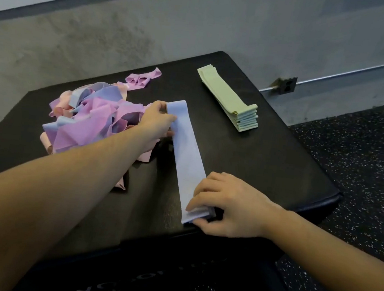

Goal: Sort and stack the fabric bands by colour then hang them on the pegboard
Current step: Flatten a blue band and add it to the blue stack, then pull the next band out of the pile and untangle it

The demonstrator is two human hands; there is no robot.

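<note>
From the head view, a black desk (267, 152) carries everything. The left hand (158, 121) reaches to about eleven o'clock of centre and pinches the far end of a pale blue band (186, 149) between curled fingers (160, 107) and thumb, while the right hand (229, 205) at five o'clock grips the near end, its fingers curled over the top layer and thumb underneath. Several blue layers show at that near end, so I judge the band is being pulled flat and lined up on a blue stack. At nine o'clock, touching the left hand, lies the unsorted heap (90, 119) of purple, pink and blue bands, kept within easy reach. At one o'clock, well apart, the green stack (230, 99) sits finished and squared. No pegboard is in sight.
</note>
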